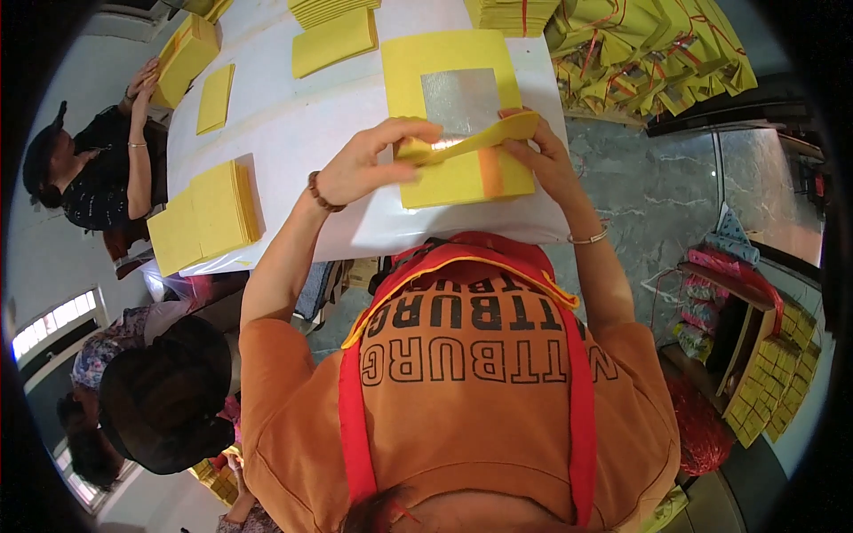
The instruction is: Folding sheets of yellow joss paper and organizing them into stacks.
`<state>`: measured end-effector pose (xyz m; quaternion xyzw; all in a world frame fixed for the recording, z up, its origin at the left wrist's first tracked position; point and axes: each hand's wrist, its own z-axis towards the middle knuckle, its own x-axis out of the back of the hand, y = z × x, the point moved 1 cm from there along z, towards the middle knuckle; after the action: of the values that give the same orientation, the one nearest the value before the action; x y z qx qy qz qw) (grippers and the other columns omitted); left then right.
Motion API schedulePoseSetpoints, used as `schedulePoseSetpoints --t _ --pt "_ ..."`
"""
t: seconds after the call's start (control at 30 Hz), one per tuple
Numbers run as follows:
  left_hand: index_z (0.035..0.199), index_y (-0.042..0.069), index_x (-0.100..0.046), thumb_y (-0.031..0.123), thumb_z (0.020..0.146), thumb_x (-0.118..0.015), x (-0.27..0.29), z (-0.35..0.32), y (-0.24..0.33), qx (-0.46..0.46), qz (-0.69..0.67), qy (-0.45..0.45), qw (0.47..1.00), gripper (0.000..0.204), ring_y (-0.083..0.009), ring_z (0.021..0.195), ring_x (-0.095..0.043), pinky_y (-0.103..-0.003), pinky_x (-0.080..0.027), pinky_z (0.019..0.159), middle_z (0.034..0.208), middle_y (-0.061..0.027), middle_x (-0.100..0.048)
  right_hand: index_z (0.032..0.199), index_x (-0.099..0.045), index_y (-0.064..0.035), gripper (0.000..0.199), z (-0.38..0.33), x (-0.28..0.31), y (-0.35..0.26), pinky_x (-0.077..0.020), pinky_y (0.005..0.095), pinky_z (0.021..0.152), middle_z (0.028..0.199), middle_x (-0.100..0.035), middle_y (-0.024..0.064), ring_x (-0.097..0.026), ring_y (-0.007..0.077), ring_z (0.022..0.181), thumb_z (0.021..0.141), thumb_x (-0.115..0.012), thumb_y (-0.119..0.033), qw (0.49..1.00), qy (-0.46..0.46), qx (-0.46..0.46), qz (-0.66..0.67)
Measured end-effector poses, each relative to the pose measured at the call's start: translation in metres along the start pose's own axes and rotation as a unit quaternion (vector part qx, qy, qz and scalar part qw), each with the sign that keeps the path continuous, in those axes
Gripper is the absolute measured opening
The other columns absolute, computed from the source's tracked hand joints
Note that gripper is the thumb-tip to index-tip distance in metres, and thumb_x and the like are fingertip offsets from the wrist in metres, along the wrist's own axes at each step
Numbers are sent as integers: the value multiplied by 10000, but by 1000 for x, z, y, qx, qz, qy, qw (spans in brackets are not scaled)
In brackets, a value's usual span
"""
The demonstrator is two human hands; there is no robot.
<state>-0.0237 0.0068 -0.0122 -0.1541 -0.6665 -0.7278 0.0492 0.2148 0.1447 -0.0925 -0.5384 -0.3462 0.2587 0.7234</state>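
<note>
A yellow paper sheet [484, 138] is bent up into a curled fold between my two hands. My left hand [369, 164] has its thumb and fingers around the left end of this fold. At the other end, my right hand [544, 160] pinches the paper between thumb and fingers. Beneath the fold lies a stack of yellow paper [404, 80], and a silver foil square [460, 99] shows on its top. An orange patch [490, 173] marks the part of the paper nearest me. My fingers partly hide the ends of the fold.
More yellow paper stacks [213, 209] stand on the white table [293, 169], at the left and along the back. Tied yellow paper bundles [657, 62] are piled at the far right. A co-worker [98, 169] handles yellow paper at the left; another person [169, 391] is behind.
</note>
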Motion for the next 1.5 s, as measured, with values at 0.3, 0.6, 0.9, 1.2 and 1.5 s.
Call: schedulePoseSetpoints --t 0.3,0.6,0.9,1.2,1.5 --pt "1100 111 -617 89 720 -600 -9 -5 -21 -166 480 133 851 380 -267 1001 -553 -359 -456 826 1096 -79 -587 1033 -651 -143 285 6 6 -12 -285 396 1039 1237 -533 45 -366 259 1257 750 -689 -136 985 6 81 -150" --pt "1088 87 -623 155 749 -599 -28 -41 -2 -138 424 65 893 347 -259 965 -554 -352 -442 807 1070 -96 -603 951 -663 -195 189 -14 14 -59 -305 408 970 1109 -611 10 -518 214 1115 764 -660 -163 904 -114 186 -366" --pt "964 16 -653 241 897 -564 -22 -11 -28 200 -59 230 950 251 -88 508 -451 -263 -382 495 576 -29 -525 1021 -622 -35 186 8 -6 -52 -437 255 626 826 -657 74 -592 118 727 864 -602 -132 987 40 -155 -31" --pt "1247 32 -419 84 851 -598 -22 -8 -30 256 -142 247 924 437 -41 548 -463 -217 -373 520 616 1 -561 1141 -577 -15 332 12 -14 -51 -409 213 548 763 -645 57 -481 55 588 835 -632 -132 974 123 -187 -38" --pt "1376 70 -248 94 835 -596 -23 -6 -30 237 -122 262 927 644 -51 530 -469 -239 -386 532 559 -5 -542 1200 -566 -25 411 11 -16 -37 -380 222 511 626 -533 35 -408 58 540 813 -635 -145 972 148 -167 -80"
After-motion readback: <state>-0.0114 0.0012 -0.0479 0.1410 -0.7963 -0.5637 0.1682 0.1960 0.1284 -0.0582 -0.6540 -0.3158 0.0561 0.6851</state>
